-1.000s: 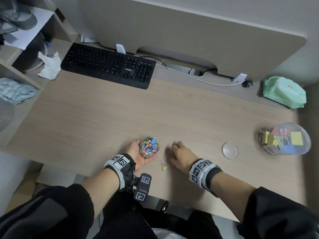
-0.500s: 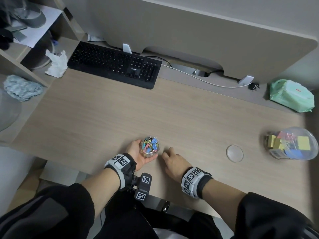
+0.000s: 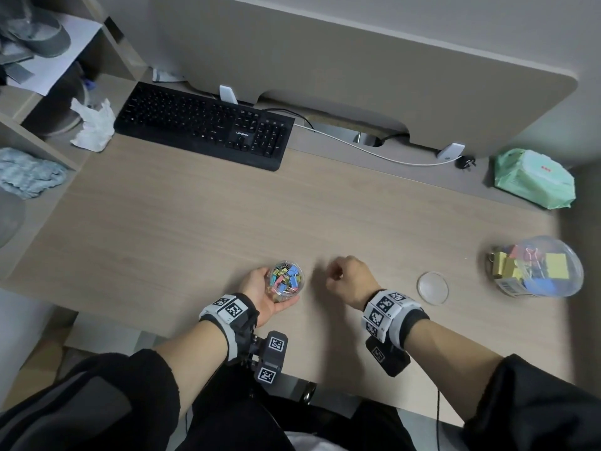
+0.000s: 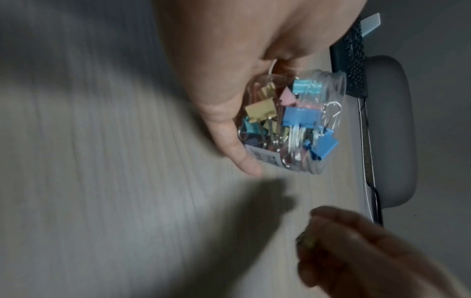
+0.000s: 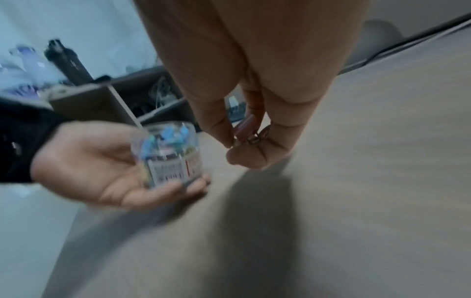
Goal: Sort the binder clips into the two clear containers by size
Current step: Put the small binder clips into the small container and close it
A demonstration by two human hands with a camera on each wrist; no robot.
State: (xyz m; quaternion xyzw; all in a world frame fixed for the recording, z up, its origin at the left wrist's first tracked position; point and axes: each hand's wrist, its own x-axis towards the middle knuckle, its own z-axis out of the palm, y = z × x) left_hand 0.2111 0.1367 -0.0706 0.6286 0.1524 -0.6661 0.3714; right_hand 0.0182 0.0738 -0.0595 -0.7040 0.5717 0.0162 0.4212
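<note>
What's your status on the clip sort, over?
Left hand holds small clear jar of small clips. Right hand pinches one small binder clip beside it, not yet dropped in. Path to jar clear.

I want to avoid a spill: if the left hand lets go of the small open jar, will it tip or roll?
The small jar looks squat, so tipping seems unlikely. It has no lid, so a knock could spill clips. On its round side it would probably roll.
</note>
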